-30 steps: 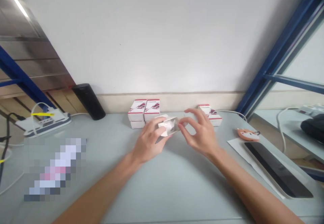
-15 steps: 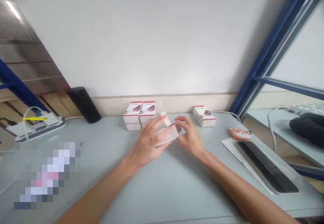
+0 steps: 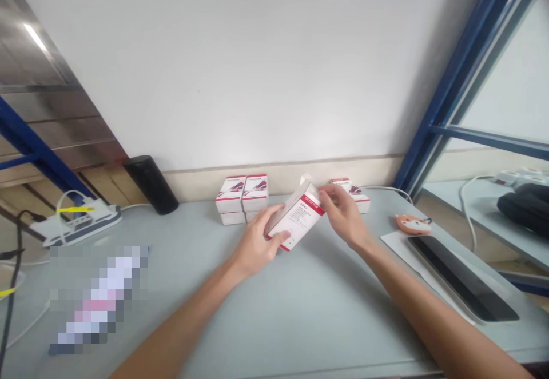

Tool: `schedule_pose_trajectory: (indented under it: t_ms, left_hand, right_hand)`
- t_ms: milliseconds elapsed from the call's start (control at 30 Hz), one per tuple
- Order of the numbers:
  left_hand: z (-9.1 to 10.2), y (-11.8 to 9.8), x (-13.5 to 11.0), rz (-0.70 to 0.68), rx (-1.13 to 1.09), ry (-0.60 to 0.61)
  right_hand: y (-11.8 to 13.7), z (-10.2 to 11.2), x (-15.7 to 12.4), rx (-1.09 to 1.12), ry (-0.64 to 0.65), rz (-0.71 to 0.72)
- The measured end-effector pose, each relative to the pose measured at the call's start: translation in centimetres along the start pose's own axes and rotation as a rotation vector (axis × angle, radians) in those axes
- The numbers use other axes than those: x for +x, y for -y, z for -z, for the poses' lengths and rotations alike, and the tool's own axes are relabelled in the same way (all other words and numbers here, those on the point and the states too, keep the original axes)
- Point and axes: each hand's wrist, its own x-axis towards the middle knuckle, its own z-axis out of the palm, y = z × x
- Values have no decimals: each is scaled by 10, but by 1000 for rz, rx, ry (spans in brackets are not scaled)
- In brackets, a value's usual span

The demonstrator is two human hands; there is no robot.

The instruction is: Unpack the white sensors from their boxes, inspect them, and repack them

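A white carton with red edges (image 3: 300, 220), printed "DETECTOR", is held tilted above the table. My left hand (image 3: 256, 246) is closed around its lower end, with the thumb on the printed face. White flaps stand up at its upper end, and the inside cannot be seen. At that end my right hand (image 3: 346, 214) has its fingers pinched at the carton's edge or flap. Left of the carton, several similar boxes (image 3: 242, 193) are stacked against the wall. Another such box (image 3: 361, 203) stands behind my right hand, partly covered by it.
On the right lie an orange animal-face pouch (image 3: 413, 224) and a dark phone-like device (image 3: 463, 278) on white paper (image 3: 392, 242). A black cylinder (image 3: 152, 184), a power strip (image 3: 86, 224) and a blurred-out item (image 3: 100, 299) are on the left. Blue frame posts (image 3: 446, 93) flank the table.
The carton has turned so its printed face shows, and its flapped end now points up and right. My right hand has moved slightly right with it. The view has shifted a little.
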Motion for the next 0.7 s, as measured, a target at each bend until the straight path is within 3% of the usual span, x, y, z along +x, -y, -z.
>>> schedule_pose_trajectory:
  t_ms: [233, 500, 700]
  left_hand:
    - [12, 3, 5, 139, -271, 176]
    - [23, 5, 9, 292, -273, 291]
    - [25, 22, 9, 201, -84, 290]
  right_hand:
    - [-16, 0, 1, -34, -73, -163]
    - [-30, -5, 4, 207, -77, -373]
    - [-46, 22, 29, 364, -405, -360]
